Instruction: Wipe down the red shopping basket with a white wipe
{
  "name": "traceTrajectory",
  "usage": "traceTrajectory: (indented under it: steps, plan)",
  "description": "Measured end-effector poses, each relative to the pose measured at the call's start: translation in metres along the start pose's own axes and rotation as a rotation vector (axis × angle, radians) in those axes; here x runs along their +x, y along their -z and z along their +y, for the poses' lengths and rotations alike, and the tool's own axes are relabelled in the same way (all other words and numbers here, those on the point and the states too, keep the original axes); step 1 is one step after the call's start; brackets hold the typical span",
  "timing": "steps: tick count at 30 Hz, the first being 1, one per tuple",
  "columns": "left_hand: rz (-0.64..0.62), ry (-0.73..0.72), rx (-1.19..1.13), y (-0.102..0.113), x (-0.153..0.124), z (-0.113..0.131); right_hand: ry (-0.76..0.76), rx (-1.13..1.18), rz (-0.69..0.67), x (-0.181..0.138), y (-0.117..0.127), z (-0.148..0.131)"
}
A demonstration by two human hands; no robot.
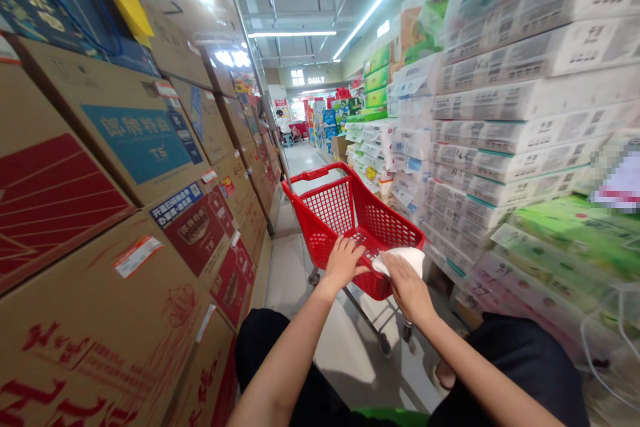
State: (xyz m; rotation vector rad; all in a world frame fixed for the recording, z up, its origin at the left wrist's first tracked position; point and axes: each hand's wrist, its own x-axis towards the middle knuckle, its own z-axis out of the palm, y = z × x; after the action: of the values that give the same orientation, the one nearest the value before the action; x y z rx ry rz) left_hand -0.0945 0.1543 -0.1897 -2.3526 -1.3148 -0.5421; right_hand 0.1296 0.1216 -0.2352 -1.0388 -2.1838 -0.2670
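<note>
A red plastic shopping cart [320, 240] with perforated sides stands right in front of me on a metal wheeled frame. My left hand [344, 265] is closed over the near rim of its basket, fingers reaching inside. Against the same rim, further right, my right hand [406, 288] presses a folded white cloth [414, 259], its fingers laid over it and closed on it. Part of the cloth is hidden under the fingers. Apart from the grid floor, nothing shows inside the visible part of the basket.
Stacked cardboard cartons [125, 127] wall off the left side. Packs of white tissue paper [510, 107] and green packs [575, 220] rise close on the right. A tiled aisle [305, 155] runs ahead, with a person [283, 121] sitting far down it. My knees flank the view's bottom.
</note>
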Motion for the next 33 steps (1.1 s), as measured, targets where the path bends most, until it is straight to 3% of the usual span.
traceTrajectory:
  steps: [3,7,12,17,23,28,33]
  plan:
    - [0.001,0.023,0.027,0.001,0.001,0.005,0.035,0.014,-0.012,0.006,0.001,-0.019]
    - [-0.010,0.037,0.035,0.001,0.001,0.012,0.066,0.037,-0.007,0.006,0.003,-0.017]
    - [-0.015,-0.005,-0.021,0.008,0.001,0.011,0.124,0.052,-0.059,-0.002,0.015,0.016]
    - [-0.044,-0.127,-0.077,0.018,0.005,-0.012,0.127,0.008,-0.107,-0.008,0.023,0.059]
    - [0.023,0.072,0.074,0.005,0.014,-0.021,-0.044,0.054,-0.096,-0.002,0.014,0.089]
    - [0.046,0.095,0.090,-0.007,0.020,-0.004,-0.185,0.003,-0.018,-0.001,0.011,0.078]
    - [0.054,0.122,0.093,-0.005,0.020,0.012,-0.180,-0.097,0.053,-0.007,0.018,0.043]
